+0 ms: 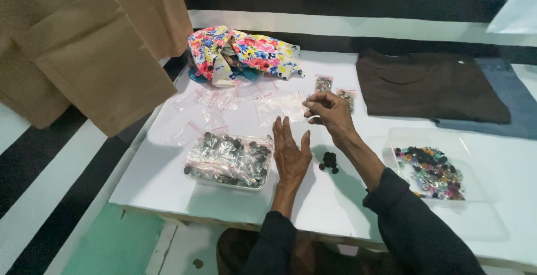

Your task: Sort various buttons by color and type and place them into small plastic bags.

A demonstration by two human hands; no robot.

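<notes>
A clear tub of bagged grey buttons (229, 160) stands at the left of the white table (156, 180). Your left hand (291, 155) lies flat just beside it, fingers released and spread. A small heap of dark buttons (329, 161) lies between your forearms. Your right hand (330, 114) is raised above, fingertips pinched on a clear plastic bag (285, 107). A tray of coloured buttons (430, 171) sits right.

Small dark buttons (329, 160) – loose cluster on white table, just beside empty clear zip bags (282, 107)
</notes>
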